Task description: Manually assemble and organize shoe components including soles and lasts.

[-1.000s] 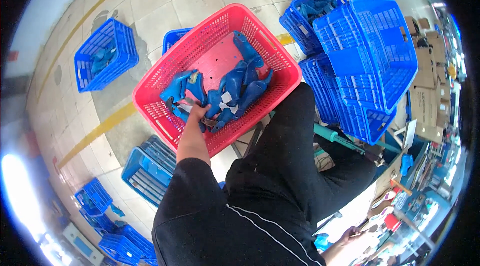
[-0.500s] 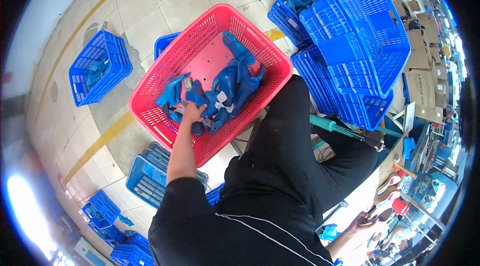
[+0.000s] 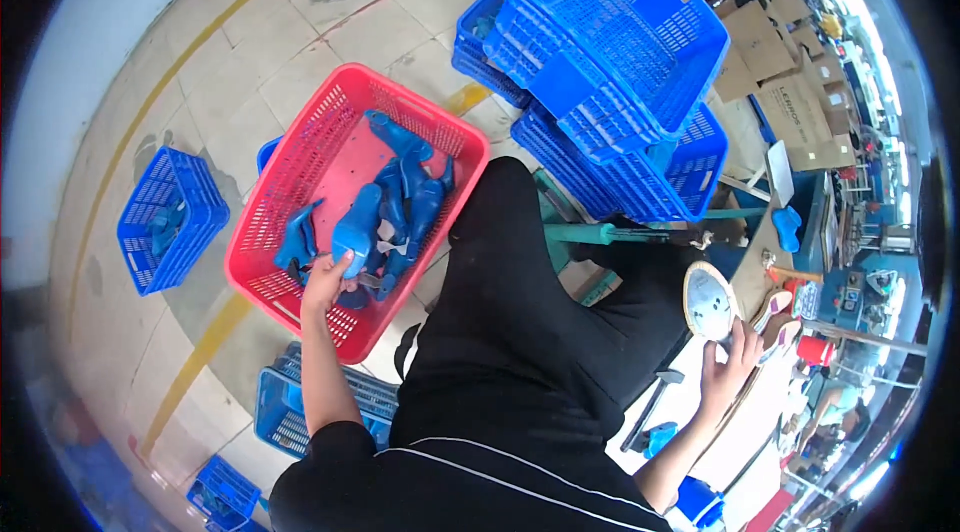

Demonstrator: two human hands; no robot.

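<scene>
My left hand (image 3: 324, 284) is closed on the end of a blue shoe last (image 3: 357, 227), tilted above the other lasts. It is over the near-left side of a red plastic basket (image 3: 345, 164). Several more blue lasts (image 3: 425, 204) lie in that basket, some with small pale pieces among them. At the right, my right hand (image 3: 728, 370) grips the edge of a pale, tan-rimmed insole-shaped piece (image 3: 710, 302) with dark dots on its face. The piece stands tilted upright above the white worktop (image 3: 735, 452).
Stacked blue crates (image 3: 610, 62) rise beyond my knee. Another blue crate (image 3: 172, 217) stands on the left floor, and one more (image 3: 285, 407) near my left elbow. A hammer (image 3: 652, 407) lies on the worktop. Cardboard boxes (image 3: 795, 112) are piled at the far right.
My left hand has lifted a blue last from among the others. My right hand has risen and turned the piece so its pale, dotted face shows. The whole view has shifted.
</scene>
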